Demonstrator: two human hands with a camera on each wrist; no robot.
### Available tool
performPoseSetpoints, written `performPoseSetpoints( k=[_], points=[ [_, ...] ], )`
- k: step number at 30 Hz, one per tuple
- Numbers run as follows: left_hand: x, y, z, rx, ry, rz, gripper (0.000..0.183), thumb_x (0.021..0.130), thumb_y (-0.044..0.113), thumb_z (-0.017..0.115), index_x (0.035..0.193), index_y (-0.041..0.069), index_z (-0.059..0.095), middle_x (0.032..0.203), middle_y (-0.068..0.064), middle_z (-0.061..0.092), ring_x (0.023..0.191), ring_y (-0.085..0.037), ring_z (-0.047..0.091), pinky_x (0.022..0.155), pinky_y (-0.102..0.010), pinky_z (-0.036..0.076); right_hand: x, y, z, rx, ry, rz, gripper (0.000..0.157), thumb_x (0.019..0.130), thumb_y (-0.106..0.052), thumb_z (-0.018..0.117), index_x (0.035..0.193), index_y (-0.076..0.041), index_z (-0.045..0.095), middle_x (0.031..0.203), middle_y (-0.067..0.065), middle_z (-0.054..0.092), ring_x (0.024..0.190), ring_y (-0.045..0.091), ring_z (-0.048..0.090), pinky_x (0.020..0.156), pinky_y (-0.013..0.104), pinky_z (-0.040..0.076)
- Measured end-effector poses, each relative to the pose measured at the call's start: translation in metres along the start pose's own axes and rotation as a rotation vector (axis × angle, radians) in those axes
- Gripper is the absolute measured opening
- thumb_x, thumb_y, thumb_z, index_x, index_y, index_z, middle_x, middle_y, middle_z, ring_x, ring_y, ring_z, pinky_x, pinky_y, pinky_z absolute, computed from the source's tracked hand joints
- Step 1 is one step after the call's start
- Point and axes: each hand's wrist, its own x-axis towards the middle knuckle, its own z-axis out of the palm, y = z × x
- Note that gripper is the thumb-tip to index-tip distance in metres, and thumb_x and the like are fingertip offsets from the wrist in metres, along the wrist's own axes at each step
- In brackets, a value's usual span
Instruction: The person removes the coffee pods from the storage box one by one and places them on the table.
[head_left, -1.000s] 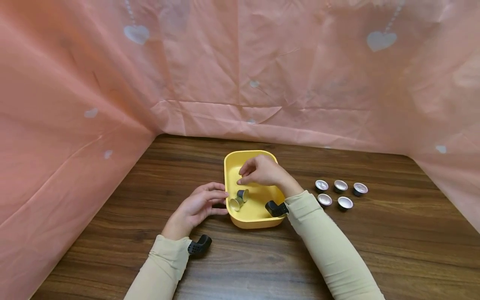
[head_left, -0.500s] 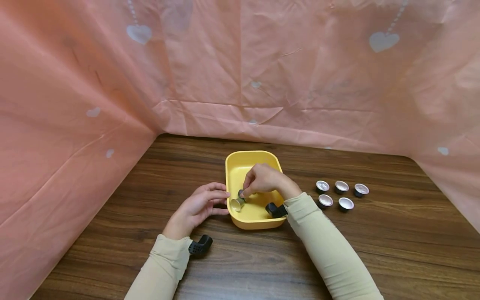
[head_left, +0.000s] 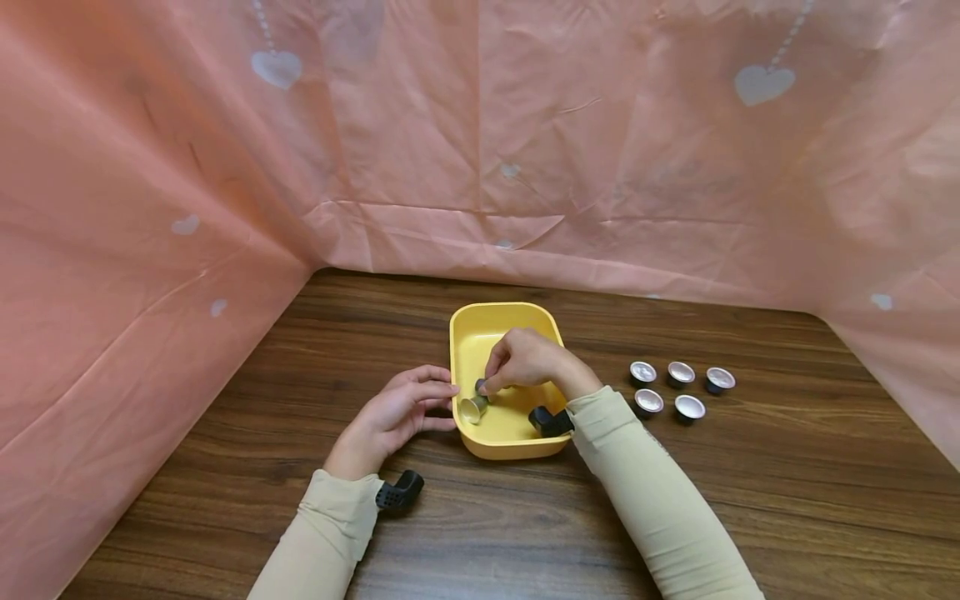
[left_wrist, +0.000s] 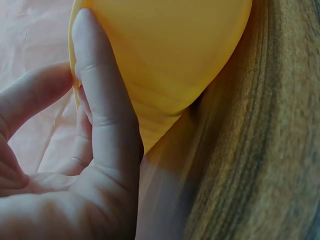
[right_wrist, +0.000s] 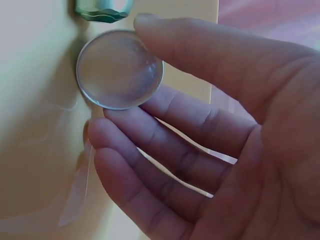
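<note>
In the head view my right hand [head_left: 525, 358] reaches into a yellow tray [head_left: 510, 450] and pinches a dark coffee capsule [head_left: 481, 387] near the tray floor. The right wrist view shows this capsule's round foil lid [right_wrist: 120, 70], with the thumb at its upper edge and fingers below. A gold-coloured coffee capsule [head_left: 471, 409] lies on its side close by in the tray. My left hand [head_left: 397, 408] touches the tray's left side, fingers mostly extended. The left wrist view shows its fingers against the yellow wall [left_wrist: 165, 55].
Several dark coffee capsules with pale lids stand right of the tray, one of them a front capsule [head_left: 689, 407]. A wooden table [head_left: 480, 525] lies under everything. Pink cloth [head_left: 525, 167] with hearts closes off the back and sides.
My right hand has come down toward the near left of the tray and taken the dark capsule between thumb and fingers. My left hand has stayed at the tray's side.
</note>
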Motion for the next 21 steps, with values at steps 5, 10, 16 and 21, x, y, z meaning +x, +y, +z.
performPoseSetpoints(
  k=[5, 10, 16, 21],
  points=[
    [0.001, -0.001, 0.0, 0.003, 0.002, -0.004, 0.015, 0.105, 0.003, 0.058, 0.119, 0.003, 0.055, 0.104, -0.004, 0.067, 0.094, -0.015, 0.071, 0.077, -0.032, 0.066, -0.001, 0.001, 0.0, 0.078, 0.024, 0.04, 0.013, 0.084, -0.027, 0.09, 0.084, -0.016, 0.082, 0.072, -0.004, 0.073, 0.066, 0.009, 0.061, 0.057, 0.02, 0.044],
    [0.002, -0.002, 0.0, 0.003, -0.002, 0.003, 0.015, 0.105, 0.002, 0.057, 0.119, 0.002, 0.054, 0.104, -0.004, 0.067, 0.094, -0.015, 0.07, 0.078, -0.033, 0.066, -0.003, -0.001, 0.0, 0.16, 0.069, 0.08, 0.013, 0.086, -0.025, 0.088, 0.084, -0.015, 0.08, 0.072, 0.0, 0.075, 0.065, 0.01, 0.066, 0.057, 0.02, 0.045],
    [0.0, -0.002, 0.001, 0.009, 0.012, 0.0, 0.015, 0.104, 0.002, 0.06, 0.118, 0.003, 0.056, 0.102, -0.003, 0.068, 0.092, -0.014, 0.069, 0.079, -0.033, 0.065, -0.007, -0.005, -0.005, 0.171, 0.12, 0.045, 0.017, 0.087, -0.028, 0.088, 0.087, -0.012, 0.081, 0.074, -0.005, 0.076, 0.069, 0.008, 0.067, 0.065, 0.02, 0.052],
    [0.0, -0.002, 0.002, 0.008, 0.024, -0.001, 0.014, 0.103, 0.002, 0.061, 0.117, 0.004, 0.057, 0.101, -0.002, 0.067, 0.09, -0.014, 0.067, 0.079, -0.034, 0.065, -0.014, -0.009, -0.013, 0.171, 0.175, 0.029, 0.021, 0.086, -0.034, 0.09, 0.089, -0.015, 0.082, 0.081, -0.005, 0.079, 0.079, 0.011, 0.071, 0.075, 0.026, 0.055]
  ],
)
